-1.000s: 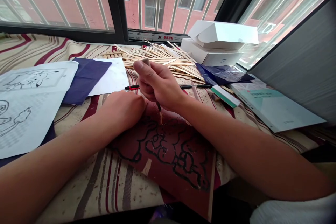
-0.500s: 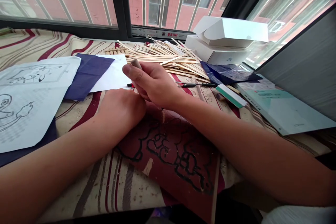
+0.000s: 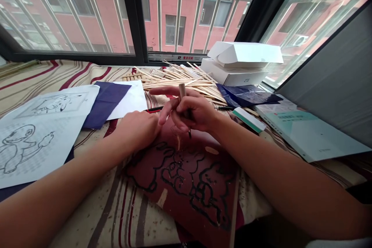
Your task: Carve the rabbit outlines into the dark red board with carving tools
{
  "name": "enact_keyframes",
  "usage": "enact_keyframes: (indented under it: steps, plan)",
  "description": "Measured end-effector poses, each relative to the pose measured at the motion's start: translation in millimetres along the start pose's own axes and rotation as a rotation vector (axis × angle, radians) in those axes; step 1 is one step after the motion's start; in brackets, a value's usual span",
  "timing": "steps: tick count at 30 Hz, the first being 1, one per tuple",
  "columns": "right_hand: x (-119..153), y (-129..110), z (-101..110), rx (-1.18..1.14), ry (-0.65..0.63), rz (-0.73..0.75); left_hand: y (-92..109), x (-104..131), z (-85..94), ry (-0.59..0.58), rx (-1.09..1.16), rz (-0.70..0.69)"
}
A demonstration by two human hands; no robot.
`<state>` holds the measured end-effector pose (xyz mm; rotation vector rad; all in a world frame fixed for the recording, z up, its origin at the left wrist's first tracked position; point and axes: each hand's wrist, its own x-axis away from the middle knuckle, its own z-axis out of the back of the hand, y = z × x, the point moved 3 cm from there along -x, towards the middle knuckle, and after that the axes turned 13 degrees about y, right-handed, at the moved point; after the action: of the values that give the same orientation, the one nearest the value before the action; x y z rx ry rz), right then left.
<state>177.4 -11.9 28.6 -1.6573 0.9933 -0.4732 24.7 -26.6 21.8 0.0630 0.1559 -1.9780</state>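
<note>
A dark red board [image 3: 180, 197] with black carved outlines of cartoon figures lies on the striped cloth, its surface marked by a few pale patches. Above its far part, my right hand [image 3: 194, 110] grips a tool with a wooden handle [image 3: 182, 90]; the handle points up and a dark tip shows below the fingers. My left hand [image 3: 141, 128] rests at the board's far left edge, its back toward me, and what its curled fingers hold, if anything, is hidden. The fingers of the two hands are close together.
Thin wooden sticks [image 3: 177, 79] lie in a pile by the window. At left are drawings on paper [image 3: 37, 135], a dark blue sheet [image 3: 106, 102] and a white sheet [image 3: 133, 95]. White boxes [image 3: 238, 71], blue plastic [image 3: 247, 95] and a pale green book [image 3: 308, 128] lie at right.
My right hand has moved right, off my left hand, and its tool now stands more upright with the tip showing. The view has tilted up, so more of the board shows.
</note>
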Motion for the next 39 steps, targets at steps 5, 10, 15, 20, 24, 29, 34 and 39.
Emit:
enact_keyframes:
  steps: [5,10,15,20,24,29,34,39]
  plan:
    - [-1.8,6.5,-3.6,-0.022,-0.079,-0.026,2.7,2.5,-5.0,-0.040,0.016,-0.017]
    - [-4.6,6.7,-6.8,-0.062,0.069,0.102,2.6,1.9,-6.7,-0.019,0.031,-0.037]
    - [-8.6,13.8,-7.4,-0.031,0.138,0.132,2.4,2.1,-8.1,-0.012,0.046,-0.025]
    - [-11.7,19.2,-8.4,0.014,0.150,0.132,2.7,2.3,-10.7,-0.001,0.010,-0.039]
    - [-10.6,17.9,-11.0,0.033,0.193,0.186,2.6,2.9,-11.6,0.003,-0.006,-0.061]
    - [-7.3,16.8,-16.3,0.056,0.220,0.178,3.5,3.3,-11.1,-0.021,-0.013,-0.095]
    - [-5.2,16.4,-23.8,-0.061,0.216,0.101,4.7,2.2,-11.6,-0.027,-0.031,-0.115]
    - [-4.2,15.3,-26.7,-0.055,0.232,0.145,6.0,2.2,-12.3,-0.037,-0.061,-0.137]
